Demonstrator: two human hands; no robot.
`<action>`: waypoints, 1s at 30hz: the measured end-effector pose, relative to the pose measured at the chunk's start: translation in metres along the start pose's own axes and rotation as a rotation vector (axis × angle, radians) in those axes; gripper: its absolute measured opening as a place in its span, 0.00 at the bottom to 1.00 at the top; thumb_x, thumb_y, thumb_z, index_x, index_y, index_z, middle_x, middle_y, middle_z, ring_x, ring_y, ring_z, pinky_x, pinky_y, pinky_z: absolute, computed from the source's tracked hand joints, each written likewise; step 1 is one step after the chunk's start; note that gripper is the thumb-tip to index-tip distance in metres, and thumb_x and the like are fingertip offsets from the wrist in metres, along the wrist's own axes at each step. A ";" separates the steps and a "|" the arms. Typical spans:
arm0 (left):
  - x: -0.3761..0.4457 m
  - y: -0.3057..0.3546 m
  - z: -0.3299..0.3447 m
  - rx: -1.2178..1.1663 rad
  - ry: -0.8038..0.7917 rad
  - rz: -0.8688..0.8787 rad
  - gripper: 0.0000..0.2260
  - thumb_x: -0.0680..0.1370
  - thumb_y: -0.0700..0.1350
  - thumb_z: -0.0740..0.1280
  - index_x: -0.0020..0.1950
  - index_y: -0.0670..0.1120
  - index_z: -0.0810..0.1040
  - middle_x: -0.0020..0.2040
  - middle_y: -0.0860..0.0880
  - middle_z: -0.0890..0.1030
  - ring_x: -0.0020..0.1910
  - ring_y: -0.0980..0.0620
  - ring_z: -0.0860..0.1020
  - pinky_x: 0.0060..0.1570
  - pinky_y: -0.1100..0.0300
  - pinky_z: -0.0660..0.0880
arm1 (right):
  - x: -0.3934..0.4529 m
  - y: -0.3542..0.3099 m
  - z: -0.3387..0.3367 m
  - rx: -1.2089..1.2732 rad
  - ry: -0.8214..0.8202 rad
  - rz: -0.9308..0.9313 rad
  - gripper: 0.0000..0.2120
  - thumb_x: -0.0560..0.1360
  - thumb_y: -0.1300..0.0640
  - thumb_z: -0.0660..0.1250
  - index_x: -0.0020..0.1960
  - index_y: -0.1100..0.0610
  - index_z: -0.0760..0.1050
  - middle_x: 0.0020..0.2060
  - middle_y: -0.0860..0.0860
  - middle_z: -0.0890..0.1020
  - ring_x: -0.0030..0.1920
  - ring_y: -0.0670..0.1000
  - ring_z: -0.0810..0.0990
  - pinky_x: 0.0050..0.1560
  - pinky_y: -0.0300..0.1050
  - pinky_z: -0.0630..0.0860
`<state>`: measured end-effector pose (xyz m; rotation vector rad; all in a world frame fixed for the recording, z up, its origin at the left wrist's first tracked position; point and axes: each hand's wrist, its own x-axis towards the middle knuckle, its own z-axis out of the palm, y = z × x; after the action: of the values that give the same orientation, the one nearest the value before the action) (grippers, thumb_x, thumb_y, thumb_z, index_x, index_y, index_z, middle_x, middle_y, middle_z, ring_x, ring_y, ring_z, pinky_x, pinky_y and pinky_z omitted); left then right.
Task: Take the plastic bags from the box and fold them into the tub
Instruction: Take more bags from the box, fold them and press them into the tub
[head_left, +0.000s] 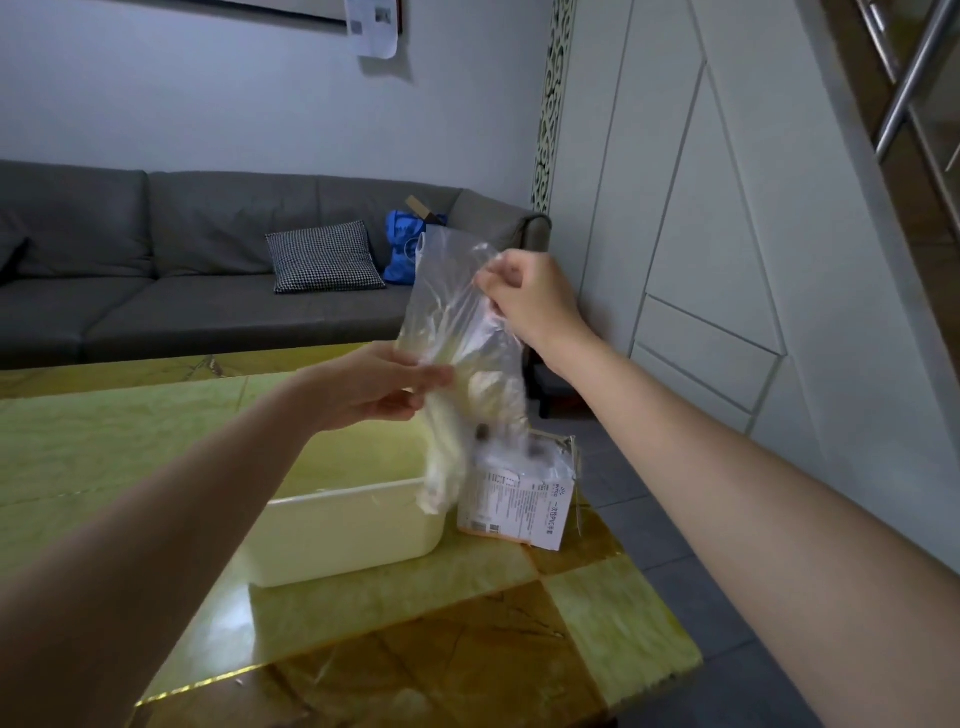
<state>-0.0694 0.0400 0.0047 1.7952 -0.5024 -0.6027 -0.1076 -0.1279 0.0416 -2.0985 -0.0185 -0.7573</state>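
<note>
Item: glossy desk (405, 623) of yellow-green and brown marbled stone slabs, nearest the viewer. On it, a cream rectangular plastic tub (343, 535), open top, standing just left of a small white cardboard box (514, 506) printed with labels; the box top is open and crumpled clear plastic shows inside, near the desk's right edge. Above both, a clear thin plastic bag (457, 332) held upright in the air, its lower end bunched and hanging down in front of the tub's right rim and the box's left side; whether it touches either cannot be told. Left hand (379, 387): thumb and fingers pinching the bag's left edge at mid-height. Right hand (524, 299): fingers curled and gripping the bag's upper right edge, higher than the left hand. Both forearms bare, reaching forward from the lower corners. Beyond the desk, a grey tiled floor (670, 545) on the right. Farther back, a long dark grey upholstered sofa (171, 270) carrying a black-and-white houndstooth cushion (324, 257) and a blue carrier bag (402, 252) beside it. Behind the sofa, a pale wall (208, 93); to the right, white panelled cabinet doors (701, 234).
</note>
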 end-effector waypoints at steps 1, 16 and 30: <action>-0.004 -0.004 -0.012 0.004 0.044 -0.018 0.09 0.73 0.46 0.68 0.44 0.41 0.81 0.30 0.50 0.72 0.25 0.59 0.69 0.24 0.69 0.69 | 0.000 -0.002 0.005 0.002 -0.012 -0.016 0.06 0.78 0.60 0.64 0.43 0.56 0.75 0.30 0.45 0.76 0.26 0.38 0.73 0.28 0.26 0.67; -0.005 -0.059 -0.103 0.893 0.550 -0.126 0.15 0.72 0.39 0.71 0.58 0.42 0.74 0.54 0.40 0.72 0.34 0.45 0.78 0.35 0.53 0.78 | -0.041 0.026 0.121 -0.719 -0.485 -0.055 0.26 0.73 0.75 0.50 0.66 0.55 0.55 0.36 0.56 0.71 0.33 0.55 0.71 0.29 0.49 0.68; 0.023 -0.089 -0.066 0.886 -0.223 -0.624 0.27 0.77 0.44 0.67 0.73 0.48 0.61 0.46 0.51 0.77 0.52 0.48 0.79 0.55 0.56 0.77 | -0.039 0.049 0.142 -1.047 -0.937 -0.062 0.06 0.74 0.72 0.60 0.43 0.64 0.72 0.40 0.55 0.73 0.55 0.58 0.78 0.41 0.43 0.68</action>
<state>-0.0063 0.1008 -0.0678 2.7852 -0.3705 -1.1333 -0.0534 -0.0417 -0.0763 -3.2775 -0.2397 0.3825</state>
